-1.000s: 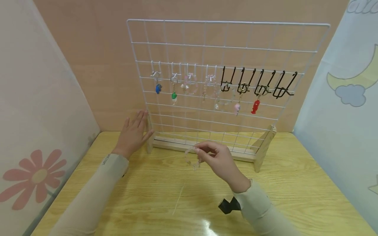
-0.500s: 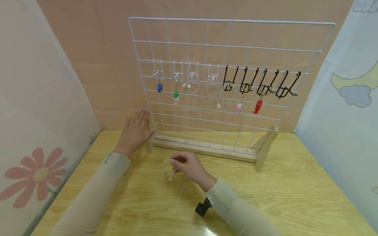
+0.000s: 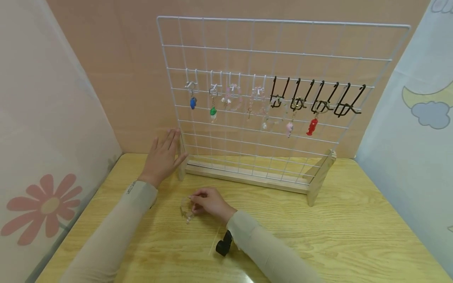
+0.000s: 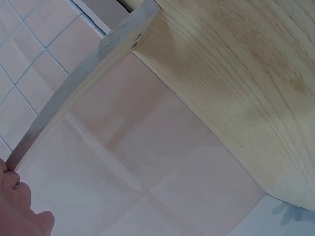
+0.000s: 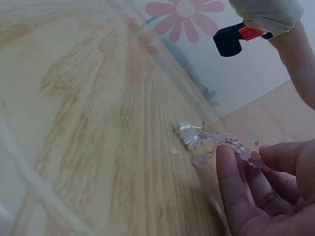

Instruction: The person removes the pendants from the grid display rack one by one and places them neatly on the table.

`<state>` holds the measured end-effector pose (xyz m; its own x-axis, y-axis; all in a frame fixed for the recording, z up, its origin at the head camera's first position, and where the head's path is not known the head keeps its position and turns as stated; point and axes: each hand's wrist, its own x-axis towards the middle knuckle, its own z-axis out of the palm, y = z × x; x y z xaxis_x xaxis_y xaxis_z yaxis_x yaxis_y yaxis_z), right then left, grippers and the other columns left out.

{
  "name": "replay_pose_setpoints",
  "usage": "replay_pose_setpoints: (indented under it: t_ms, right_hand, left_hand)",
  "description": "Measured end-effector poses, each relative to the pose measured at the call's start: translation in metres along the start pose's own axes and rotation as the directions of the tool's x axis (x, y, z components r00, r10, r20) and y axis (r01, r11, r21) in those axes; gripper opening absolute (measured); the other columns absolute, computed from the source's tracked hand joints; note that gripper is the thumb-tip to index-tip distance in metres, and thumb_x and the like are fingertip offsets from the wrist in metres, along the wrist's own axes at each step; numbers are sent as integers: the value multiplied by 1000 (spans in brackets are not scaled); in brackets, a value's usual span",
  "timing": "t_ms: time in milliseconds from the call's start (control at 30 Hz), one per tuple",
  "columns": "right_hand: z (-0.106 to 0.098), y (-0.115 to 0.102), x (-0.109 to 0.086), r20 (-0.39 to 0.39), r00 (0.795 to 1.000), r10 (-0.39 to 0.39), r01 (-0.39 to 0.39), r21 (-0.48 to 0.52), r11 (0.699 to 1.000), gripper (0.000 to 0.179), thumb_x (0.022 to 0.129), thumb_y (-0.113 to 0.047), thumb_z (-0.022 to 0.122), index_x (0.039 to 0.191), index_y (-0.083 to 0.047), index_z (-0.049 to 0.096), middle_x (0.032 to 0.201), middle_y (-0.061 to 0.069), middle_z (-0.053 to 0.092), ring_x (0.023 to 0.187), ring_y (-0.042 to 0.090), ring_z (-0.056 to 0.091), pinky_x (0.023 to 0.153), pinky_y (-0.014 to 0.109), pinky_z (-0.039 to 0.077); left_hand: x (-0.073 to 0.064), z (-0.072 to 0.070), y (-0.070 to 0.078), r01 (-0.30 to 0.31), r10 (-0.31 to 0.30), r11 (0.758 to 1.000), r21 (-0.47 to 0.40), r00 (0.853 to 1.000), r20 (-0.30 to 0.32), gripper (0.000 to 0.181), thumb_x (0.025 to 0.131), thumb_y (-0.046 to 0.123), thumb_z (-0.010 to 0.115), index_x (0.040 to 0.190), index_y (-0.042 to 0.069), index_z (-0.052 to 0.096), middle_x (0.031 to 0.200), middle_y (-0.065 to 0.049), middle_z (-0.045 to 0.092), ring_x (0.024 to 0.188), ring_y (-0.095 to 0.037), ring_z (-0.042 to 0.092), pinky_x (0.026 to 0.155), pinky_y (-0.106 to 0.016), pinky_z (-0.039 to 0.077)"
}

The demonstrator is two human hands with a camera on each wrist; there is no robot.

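My right hand pinches a bracelet of pale pink and clear beads between thumb and fingers, low above the table. A clear, petal-like charm dangles from it in the right wrist view. My left hand rests its extended fingers against the left wooden leg of a white wire grid rack. Along the grid, white hooks and black hooks carry several trinkets. Among them are a blue charm, a green and white one, pink bracelets and a red keychain.
The rack's right wooden leg and bottom bar stand at the back of the wood-grain table. A black device is strapped at my right wrist. Patterned panels flank the table, and a tan backdrop rises behind.
My right hand has moved left and down, away from the rack and closer to the table, carrying the bracelet. My left hand has stayed at the rack's leg.
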<state>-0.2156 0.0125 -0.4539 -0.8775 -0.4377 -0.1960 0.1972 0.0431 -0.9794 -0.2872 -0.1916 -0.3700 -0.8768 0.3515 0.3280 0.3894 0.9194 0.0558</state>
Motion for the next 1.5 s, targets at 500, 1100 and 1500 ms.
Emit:
replay_pose_setpoints:
  t_ms: [500,1100,1500]
  right_hand:
    - [7,-9,3,-33,984,-174,143,-436,888,26,102,-14,60,124,-1,68,115,6,70,97,17,66,79,31,57]
    - [-27,-78,-56,-96,855,-509,406,-487,774,18,101,-9,60,115,-4,70,105,12,70,92,18,65,80,28,57]
    - [-69,-121,-95,-402,547,-734,646,-356,676,15,98,1,62,106,13,65,92,13,67,82,16,68,78,26,59]
  left_hand:
    - [0,-1,1,-5,5,1000,-17,1000,-17,83,107,48,45,163,5,1,169,-17,8,156,-32,9,123,-57,-1]
    - [0,3,0,4,-5,1000,-17,1000,-30,82,107,45,45,162,4,0,169,-19,8,156,-31,6,123,-56,-1]
    - [-1,2,1,1,-1,1000,-4,1000,-14,81,108,45,42,162,4,-2,169,-18,4,156,-30,2,123,-56,-2]
